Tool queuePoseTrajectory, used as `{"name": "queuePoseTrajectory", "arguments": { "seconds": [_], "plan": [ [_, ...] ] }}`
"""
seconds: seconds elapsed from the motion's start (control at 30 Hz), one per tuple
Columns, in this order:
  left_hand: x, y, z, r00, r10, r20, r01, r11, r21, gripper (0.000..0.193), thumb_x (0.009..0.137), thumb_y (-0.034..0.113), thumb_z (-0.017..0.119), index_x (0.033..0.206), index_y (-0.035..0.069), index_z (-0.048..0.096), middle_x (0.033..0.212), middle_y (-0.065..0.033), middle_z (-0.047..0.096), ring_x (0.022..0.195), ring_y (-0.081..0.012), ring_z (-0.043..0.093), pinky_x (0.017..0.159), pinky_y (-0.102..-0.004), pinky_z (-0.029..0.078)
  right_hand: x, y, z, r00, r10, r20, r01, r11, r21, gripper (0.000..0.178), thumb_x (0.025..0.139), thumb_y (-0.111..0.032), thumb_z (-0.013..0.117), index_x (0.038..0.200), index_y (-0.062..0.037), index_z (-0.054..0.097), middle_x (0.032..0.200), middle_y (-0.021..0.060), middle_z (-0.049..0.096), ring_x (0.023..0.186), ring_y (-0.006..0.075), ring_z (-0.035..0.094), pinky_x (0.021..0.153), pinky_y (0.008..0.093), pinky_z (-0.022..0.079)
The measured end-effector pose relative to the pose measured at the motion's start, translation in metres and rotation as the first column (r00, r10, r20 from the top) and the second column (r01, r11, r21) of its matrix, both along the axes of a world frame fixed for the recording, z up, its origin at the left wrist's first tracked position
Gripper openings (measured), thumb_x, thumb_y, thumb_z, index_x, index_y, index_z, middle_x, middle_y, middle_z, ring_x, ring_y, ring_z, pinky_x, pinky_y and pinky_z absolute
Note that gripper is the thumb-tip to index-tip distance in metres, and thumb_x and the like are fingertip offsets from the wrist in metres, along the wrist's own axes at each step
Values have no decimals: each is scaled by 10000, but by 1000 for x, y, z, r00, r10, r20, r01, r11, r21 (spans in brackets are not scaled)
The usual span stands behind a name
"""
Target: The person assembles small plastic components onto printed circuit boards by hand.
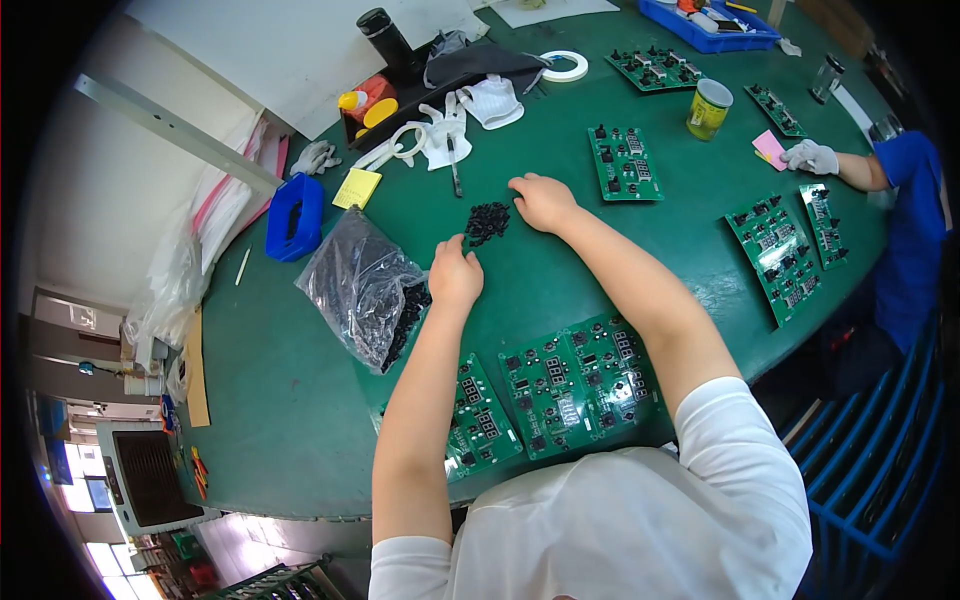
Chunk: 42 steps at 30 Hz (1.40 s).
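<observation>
A small heap of black plastic parts [487,223] lies on the green table between my hands. My left hand [456,274] is at the heap's near left edge, its fingers curled; whatever they may hold is hidden. At the far right edge of the heap is my right hand [545,203], also with bent fingers whose contents I cannot make out. Left of my left hand, a clear plastic bag [358,285] spills more such black parts from its mouth. Green circuit boards [550,390] with digit displays lie in front of my body, partly under my arms.
Beyond the heap lie tweezers [455,168], white gloves [445,135] and a black tray [350,128]. A blue bin [295,218] stands left. One board [625,163] and a yellow-green can [709,110] are right. A co-worker's gloved hand [810,157] is beside pink paper [769,149].
</observation>
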<state>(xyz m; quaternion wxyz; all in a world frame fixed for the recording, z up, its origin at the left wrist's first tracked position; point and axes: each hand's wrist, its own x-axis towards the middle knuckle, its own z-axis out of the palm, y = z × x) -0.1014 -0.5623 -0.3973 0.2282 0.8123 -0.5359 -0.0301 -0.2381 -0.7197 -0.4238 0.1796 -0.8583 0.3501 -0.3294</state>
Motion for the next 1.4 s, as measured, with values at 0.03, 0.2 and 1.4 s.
{"name": "queuePoseTrajectory", "arguments": {
  "seconds": [0.03, 0.2, 1.4],
  "plan": [
    [5, -4, -5, 1000, -13, 3, 13, 1000, 14, 304, 789, 134, 568, 1082, 53, 577, 1035, -164, 565, 921, -338, 584, 772, -423, 489, 4, -6, -1, 992, 9, -129, -7, 1000, 15, 188, 771, -111, 538, 946, -65, 590, 871, 140, 602, 808, 327, 605, 687, 440, 488],
    [14, -20, -15, 973, -115, 199, 110, 993, 36, 137, 797, 151, 557, 871, 77, 645, 887, -138, 596, 818, -326, 598, 713, -420, 495, -9, -8, -4, 991, 92, -101, -89, 995, 37, 58, 706, -95, 555, 740, -48, 556, 742, 150, 599, 711, 322, 599, 631, 431, 476],
    [-188, 125, 33, 731, -681, 47, 682, 728, -64, 47, 655, 115, 653, 657, 98, 609, 693, -46, 573, 782, -238, 527, 824, -429, 359, -236, 208, 45, 966, 85, 244, -121, 984, 133, 113, 690, -41, 632, 797, -53, 599, 930, 95, 587, 924, 284, 539, 834, 391, 407]
  ]
}}
